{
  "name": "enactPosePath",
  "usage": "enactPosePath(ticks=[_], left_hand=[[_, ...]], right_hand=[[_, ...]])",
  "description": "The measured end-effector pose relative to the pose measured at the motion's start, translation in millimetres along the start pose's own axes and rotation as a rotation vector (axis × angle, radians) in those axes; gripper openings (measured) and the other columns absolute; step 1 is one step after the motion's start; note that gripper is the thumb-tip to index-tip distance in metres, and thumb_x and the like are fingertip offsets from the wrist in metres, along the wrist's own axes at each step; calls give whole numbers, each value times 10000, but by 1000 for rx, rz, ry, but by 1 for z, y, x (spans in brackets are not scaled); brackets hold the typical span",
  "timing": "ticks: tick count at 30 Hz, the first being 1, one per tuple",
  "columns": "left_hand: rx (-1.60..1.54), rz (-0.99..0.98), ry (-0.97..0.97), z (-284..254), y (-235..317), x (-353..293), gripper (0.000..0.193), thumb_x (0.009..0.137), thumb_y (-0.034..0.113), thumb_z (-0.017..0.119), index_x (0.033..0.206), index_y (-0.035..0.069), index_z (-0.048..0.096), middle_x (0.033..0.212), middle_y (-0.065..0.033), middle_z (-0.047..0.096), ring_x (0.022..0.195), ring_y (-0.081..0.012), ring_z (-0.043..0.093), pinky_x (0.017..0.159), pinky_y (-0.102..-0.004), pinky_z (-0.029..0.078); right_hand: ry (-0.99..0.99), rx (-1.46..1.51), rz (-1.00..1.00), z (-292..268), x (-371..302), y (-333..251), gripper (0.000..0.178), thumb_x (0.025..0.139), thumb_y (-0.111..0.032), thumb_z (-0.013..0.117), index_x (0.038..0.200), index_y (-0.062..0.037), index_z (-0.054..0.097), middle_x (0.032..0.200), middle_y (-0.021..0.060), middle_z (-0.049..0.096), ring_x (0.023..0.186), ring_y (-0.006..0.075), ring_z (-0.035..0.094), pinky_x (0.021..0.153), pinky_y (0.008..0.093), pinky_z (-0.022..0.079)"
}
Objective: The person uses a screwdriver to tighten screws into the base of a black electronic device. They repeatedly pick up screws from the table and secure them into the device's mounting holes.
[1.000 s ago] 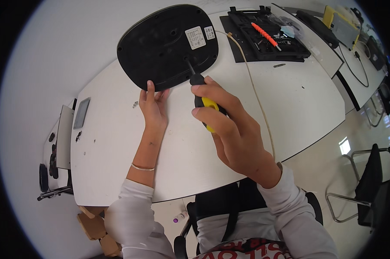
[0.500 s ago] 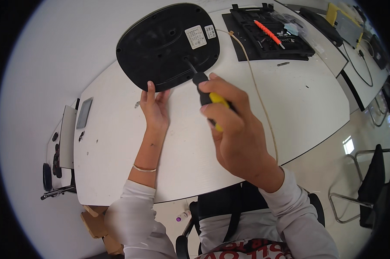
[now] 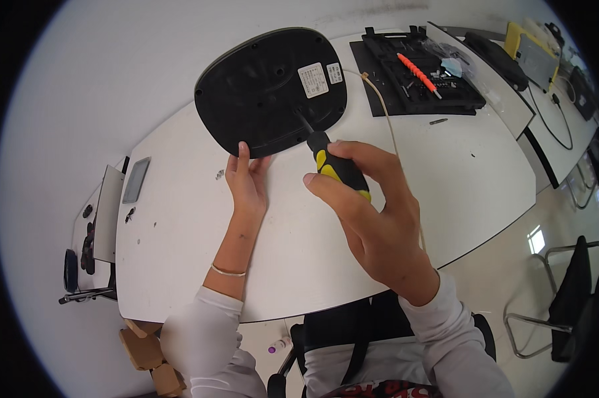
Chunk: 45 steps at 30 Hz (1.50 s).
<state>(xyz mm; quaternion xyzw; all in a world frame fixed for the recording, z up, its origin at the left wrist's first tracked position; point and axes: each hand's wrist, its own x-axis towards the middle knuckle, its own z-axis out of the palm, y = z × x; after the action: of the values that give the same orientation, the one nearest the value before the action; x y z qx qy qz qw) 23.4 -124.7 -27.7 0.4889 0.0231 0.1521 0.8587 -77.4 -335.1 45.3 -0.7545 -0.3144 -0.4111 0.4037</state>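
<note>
The right hand now sits lower on the white table than a second ago, its thumb stretched out to the left across the black-and-yellow screwdriver. More of the handle shows above the fingers than before. The shaft still meets the underside of the black rounded base, though the tool leans at a shallower angle. The left hand has slid slightly, one finger pointing up against the base's lower edge.
</note>
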Motion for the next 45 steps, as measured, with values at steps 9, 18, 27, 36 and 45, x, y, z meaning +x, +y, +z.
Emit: enactPosePath(ticks=[9, 18, 27, 36, 45], left_hand=[[6, -5, -6, -5, -2, 2, 308, 924, 282, 570, 1043, 1, 527, 1025, -82, 614, 938, -152, 597, 892, -291, 483], [2, 1, 0, -4, 0, -1, 315, 924, 270, 570, 1101, 13, 525, 1045, -72, 616, 943, -144, 603, 880, -286, 495], [-8, 68, 15, -25, -13, 10, 458, 833, 262, 703, 1121, 31, 433, 777, -19, 567, 798, -118, 582, 862, -359, 478], [256, 52, 82, -34, -24, 10, 680, 883, 377, 607, 1331, -43, 314, 1110, -118, 541, 982, -169, 554, 919, -296, 459], [577, -71, 120, -24, -13, 1, 564, 899, 432, 561, 1290, 45, 436, 1087, -51, 531, 850, -135, 482, 878, -259, 396]], right_hand=[[-112, -14, -23, 2, 9, -8, 326, 716, -46, 724, 1012, -131, 620, 1196, 161, 502, 967, 308, 600, 794, 350, 538], [-30, 125, -73, 7, 5, 4, 405, 684, 34, 676, 1067, -82, 616, 1171, 141, 552, 1057, 306, 585, 760, 334, 523], [-78, 25, 96, 1, -4, -2, 374, 655, -88, 789, 973, -85, 593, 1131, 148, 524, 1030, 325, 546, 857, 375, 472], [-97, 67, -17, -8, -21, 3, 246, 749, -48, 677, 960, -103, 562, 1232, 126, 455, 1164, 342, 475, 920, 412, 451], [-192, 114, -4, -3, -46, 9, 292, 731, -43, 685, 987, -111, 564, 1233, 134, 476, 1178, 314, 494, 921, 381, 467]])
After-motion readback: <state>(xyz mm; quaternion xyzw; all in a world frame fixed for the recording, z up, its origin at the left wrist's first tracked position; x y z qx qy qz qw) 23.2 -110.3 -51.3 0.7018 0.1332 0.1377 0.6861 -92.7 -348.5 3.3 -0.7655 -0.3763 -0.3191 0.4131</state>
